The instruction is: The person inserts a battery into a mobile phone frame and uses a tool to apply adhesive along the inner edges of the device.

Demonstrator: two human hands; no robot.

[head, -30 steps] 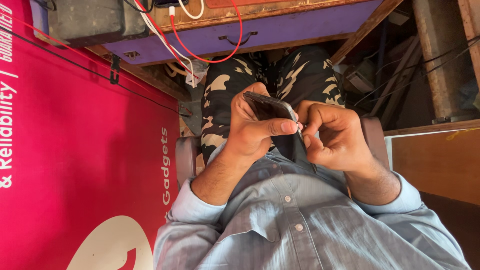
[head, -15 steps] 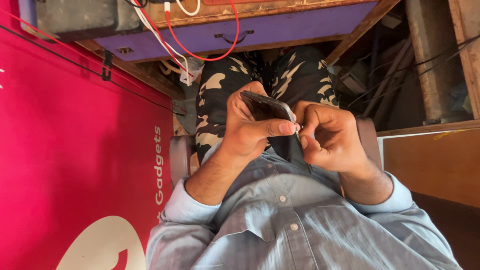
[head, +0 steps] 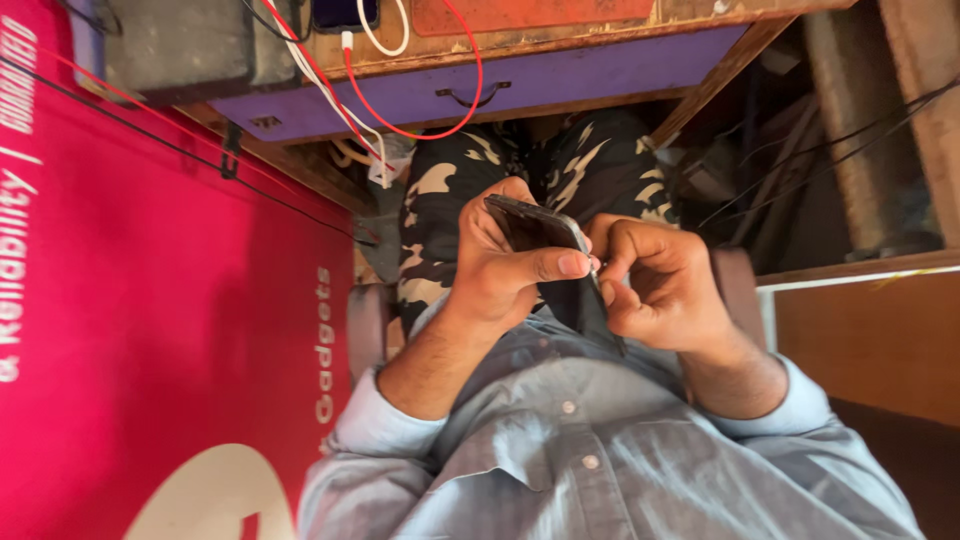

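Purple drawer (head: 480, 80), red cable (head: 470, 95), pink banner (head: 150, 300)

A big red banner (head: 150, 300) with white lettering fills the left; a dark phone screen (head: 535, 228) sits at centre.

Camouflage trousers (head: 440, 190), pale blue shirt (head: 600, 470), purple drawer (head: 560, 80), red cable (head: 460, 90).

Bright daylight falls across my shirt (head: 600, 470) and forearms, and it flares the red banner (head: 150, 300) at the side almost to glowing. Under the wooden bench (head: 560, 40) it is dim, with deep shadow. Focus is sharp at centre, slightly soft at the edges.
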